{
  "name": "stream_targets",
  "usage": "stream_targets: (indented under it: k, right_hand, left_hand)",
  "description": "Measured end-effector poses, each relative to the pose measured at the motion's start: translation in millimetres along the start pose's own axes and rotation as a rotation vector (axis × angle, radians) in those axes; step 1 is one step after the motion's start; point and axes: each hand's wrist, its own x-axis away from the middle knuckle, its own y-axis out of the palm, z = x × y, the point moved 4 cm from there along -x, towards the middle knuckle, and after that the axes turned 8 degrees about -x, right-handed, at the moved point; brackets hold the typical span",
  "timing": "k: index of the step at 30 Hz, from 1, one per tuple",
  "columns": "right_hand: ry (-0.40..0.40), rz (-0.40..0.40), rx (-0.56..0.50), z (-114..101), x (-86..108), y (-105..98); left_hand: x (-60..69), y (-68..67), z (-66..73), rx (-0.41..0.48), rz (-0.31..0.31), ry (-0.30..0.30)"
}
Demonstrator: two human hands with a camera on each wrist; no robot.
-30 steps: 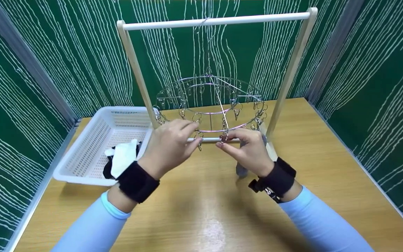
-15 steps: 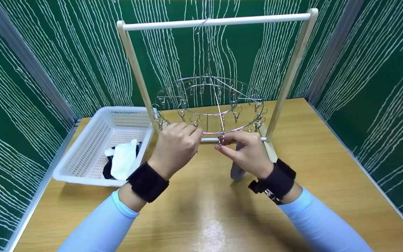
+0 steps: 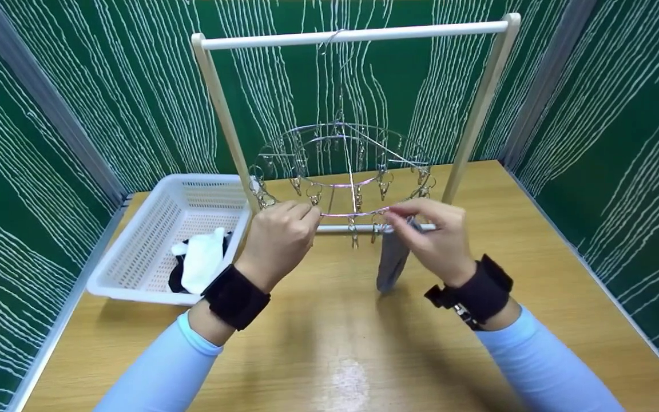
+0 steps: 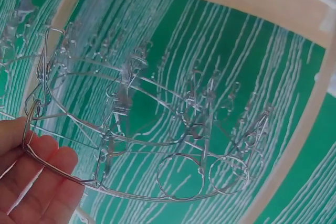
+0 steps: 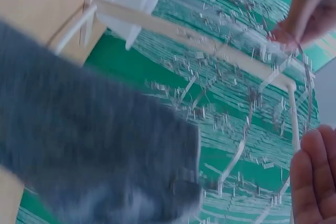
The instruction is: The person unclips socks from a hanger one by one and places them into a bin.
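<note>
A round metal sock hanger with dangling clips hangs in front of me. My left hand grips its outer ring at the near left; the left wrist view has the fingers behind the wire ring. My right hand is by the ring's near right, thumb and index tips close together beside a clip. In the right wrist view its other fingers are fairly straight. A grey sock hangs just left of that hand, its top partly hidden.
The hanger's hook sits over the white bar of a wooden stand. On the table's left is a white plastic basket with a white sock and dark cloth inside. Green patterned walls enclose the table.
My right hand has let go of a clip and moved right. The hanger has turned slightly leftward. My left hand has closed on the ring, and the sock shows more fully.
</note>
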Motion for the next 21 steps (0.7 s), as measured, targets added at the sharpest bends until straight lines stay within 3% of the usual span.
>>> stream_targets:
  k: [4,8,21]
  right_hand:
    - [0.026,0.067,0.085,3,-5.1,-15]
    - [0.093,0.069,0.171,11,-7.5,-29]
    - [0.237,-0.142,0.299,32,-5.0,-38]
  left_hand:
    - [2.5,0.9,-3.9,0.017,-0.005,-0.015]
    - [4.8,0.9,-8.4,0.044,-0.014,-0.029]
    - [11.6,4.4,-23.5,0.139,-0.043,-0.106]
